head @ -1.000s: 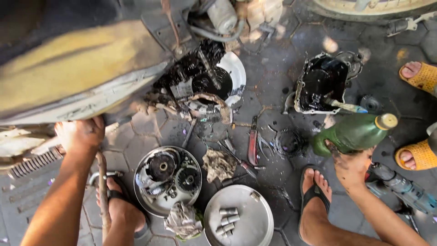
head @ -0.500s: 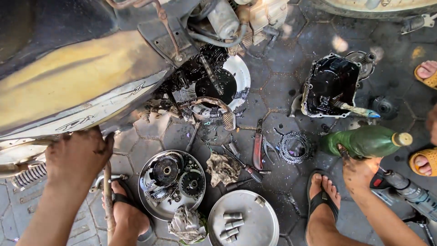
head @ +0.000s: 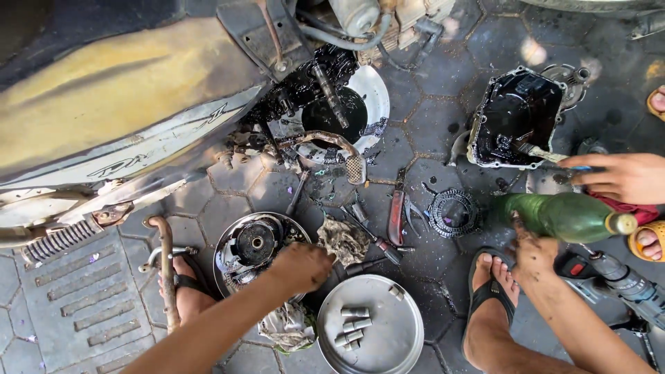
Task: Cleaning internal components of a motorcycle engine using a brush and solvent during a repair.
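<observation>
- A green bottle is gripped near its base by the right hand, the fingers being closed round the glass from below.
- The bottle is laid almost level, its long axis running left to right; the capped neck is pointed toward the right edge of the paved ground, very slightly downward.
- Most of the bottle is seen above and to the right of the right hand, over the sandalled right foot.
- The left hand is held curled, knuckles up, over the right rim of a metal bowl of engine parts; whether anything is pinched in it cannot be told.
- A dirty rag is found just beside the left hand, to its right, and a round metal tray with small cylinders is placed just below it.
- Another person's hand is seen at the right edge, above the bottle's neck, with a brush handle held toward a black oily engine cover.
- A toothed ring is set on the ground just left of the bottle.
- A motorbike is propped across the upper left.
</observation>
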